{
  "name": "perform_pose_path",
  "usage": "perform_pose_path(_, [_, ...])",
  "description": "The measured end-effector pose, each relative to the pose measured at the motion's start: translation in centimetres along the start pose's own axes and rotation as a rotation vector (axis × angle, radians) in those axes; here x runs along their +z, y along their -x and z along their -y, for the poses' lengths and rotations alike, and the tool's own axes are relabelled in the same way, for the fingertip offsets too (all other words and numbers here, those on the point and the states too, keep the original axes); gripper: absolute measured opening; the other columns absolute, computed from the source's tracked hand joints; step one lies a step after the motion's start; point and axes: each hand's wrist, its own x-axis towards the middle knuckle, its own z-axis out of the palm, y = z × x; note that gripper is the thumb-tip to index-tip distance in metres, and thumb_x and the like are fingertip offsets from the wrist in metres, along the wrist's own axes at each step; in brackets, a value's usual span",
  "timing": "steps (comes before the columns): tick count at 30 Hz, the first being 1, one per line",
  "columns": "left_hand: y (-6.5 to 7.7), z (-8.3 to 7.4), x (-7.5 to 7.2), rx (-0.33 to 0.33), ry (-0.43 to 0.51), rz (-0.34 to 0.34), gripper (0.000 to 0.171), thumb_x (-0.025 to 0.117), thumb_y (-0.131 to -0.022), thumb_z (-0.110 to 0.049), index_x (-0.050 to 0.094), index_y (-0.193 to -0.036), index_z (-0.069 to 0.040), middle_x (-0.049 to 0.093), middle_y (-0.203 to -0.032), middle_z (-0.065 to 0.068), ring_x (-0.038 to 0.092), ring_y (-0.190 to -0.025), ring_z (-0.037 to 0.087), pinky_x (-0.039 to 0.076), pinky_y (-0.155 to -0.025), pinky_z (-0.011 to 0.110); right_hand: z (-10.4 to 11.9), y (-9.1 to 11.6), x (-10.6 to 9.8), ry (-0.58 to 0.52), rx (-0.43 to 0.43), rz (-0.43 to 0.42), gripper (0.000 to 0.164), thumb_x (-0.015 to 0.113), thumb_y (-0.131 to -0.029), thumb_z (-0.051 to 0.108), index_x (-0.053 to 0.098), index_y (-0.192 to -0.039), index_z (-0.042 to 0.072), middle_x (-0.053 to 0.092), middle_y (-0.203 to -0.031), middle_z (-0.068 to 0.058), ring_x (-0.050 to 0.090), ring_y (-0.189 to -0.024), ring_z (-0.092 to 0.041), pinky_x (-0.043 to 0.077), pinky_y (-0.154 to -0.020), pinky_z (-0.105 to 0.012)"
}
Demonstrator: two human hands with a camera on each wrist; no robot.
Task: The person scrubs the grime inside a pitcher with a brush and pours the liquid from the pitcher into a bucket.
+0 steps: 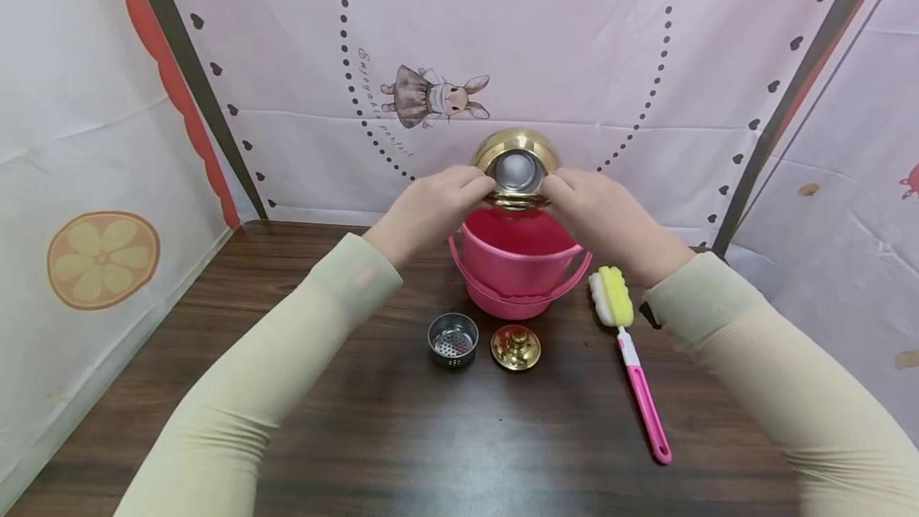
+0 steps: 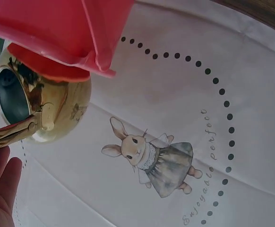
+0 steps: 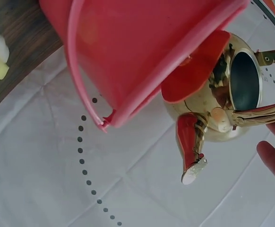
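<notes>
A shiny gold teapot (image 1: 518, 140) hangs tipped above the pink bucket (image 1: 517, 266), its round opening facing me. My left hand (image 1: 431, 210) grips the left end of the teapot's raised handle (image 2: 10, 135), and my right hand (image 1: 606, 218) holds the right end. In the right wrist view the teapot's spout (image 3: 189, 142) points down beside the bucket rim, and red reflections show on the gold body. A gold lid (image 1: 515, 347) with a knob lies on the table in front of the bucket. Left of the lid stands a steel strainer (image 1: 453, 340) with a perforated bottom.
On the right of the dark wooden table (image 1: 345, 437) lies a bottle brush (image 1: 646, 405) with a yellow and white sponge head and a pink handle. A cloth (image 1: 574, 38) printed with a rabbit and dots hangs close behind the bucket, with more cloth at both sides.
</notes>
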Motion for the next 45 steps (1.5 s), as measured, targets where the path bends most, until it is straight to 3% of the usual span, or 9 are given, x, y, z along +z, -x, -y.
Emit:
perform_pose_path(5, [-0.2,-0.1,0.4,0.040,-0.011,0.020,0.010,0.065,-0.087,-0.007,0.062,-0.096,-0.008,0.061,-0.090,0.005,0.058,-0.084,0.019,0.054,-0.073,0.027,-0.3,0.2,0.1,0.039,-0.053,0.009,0.021,0.073,-0.080,0.006,0.054,-0.091,0.004,0.060,-0.078,-0.010,0.057,-0.071,-0.028,0.049,-0.063,-0.036])
perform_pose_path(10, [-0.2,-0.4,0.8,0.034,0.019,0.089,0.010,0.066,-0.086,-0.005,0.061,-0.093,-0.009,0.061,-0.089,0.003,0.057,-0.082,0.017,0.052,-0.072,0.028,-0.4,0.5,0.3,0.087,-0.122,0.024,0.018,0.069,-0.080,-0.003,0.053,-0.088,0.004,0.062,-0.081,-0.009,0.059,-0.077,-0.027,0.050,-0.073,-0.038])
perform_pose_path(17, [0.4,-0.8,1.2,0.056,-0.019,0.178,0.012,0.064,-0.086,0.002,0.056,-0.088,-0.008,0.059,-0.085,0.004,0.061,-0.082,0.017,0.052,-0.086,0.031,0.0,1.2,1.4,0.146,-0.203,0.052,0.020,0.061,-0.080,-0.012,0.051,-0.083,0.005,0.061,-0.082,-0.007,0.059,-0.077,-0.026,0.051,-0.074,-0.036])
perform_pose_path(25, [0.7,-0.9,1.3,0.095,-0.112,0.182,0.012,0.062,-0.087,0.002,0.055,-0.086,-0.007,0.059,-0.085,0.003,0.059,-0.077,0.017,0.054,-0.073,0.030,0.1,1.5,2.2,0.163,-0.211,0.074,0.022,0.063,-0.079,-0.011,0.053,-0.084,0.007,0.062,-0.082,-0.006,0.060,-0.080,-0.024,0.051,-0.077,-0.035])
perform_pose_path(31, [0.5,-0.8,1.5,0.122,-0.154,0.178,0.013,0.064,-0.086,0.001,0.055,-0.084,-0.009,0.059,-0.084,0.002,0.057,-0.072,0.016,0.049,-0.058,0.028,0.1,1.7,2.2,0.178,-0.235,0.065,0.021,0.062,-0.078,-0.011,0.053,-0.083,0.007,0.061,-0.078,-0.005,0.059,-0.077,-0.024,0.048,-0.072,-0.035])
perform_pose_path(45, [0.4,-0.7,1.5,0.110,-0.141,0.190,0.014,0.069,-0.084,-0.004,0.057,-0.082,-0.009,0.059,-0.081,0.003,0.058,-0.074,0.015,0.049,-0.058,0.027,0.1,1.6,2.4,0.188,-0.259,0.065,0.021,0.064,-0.078,-0.010,0.053,-0.081,0.007,0.059,-0.073,-0.005,0.059,-0.076,-0.024,0.050,-0.080,-0.039])
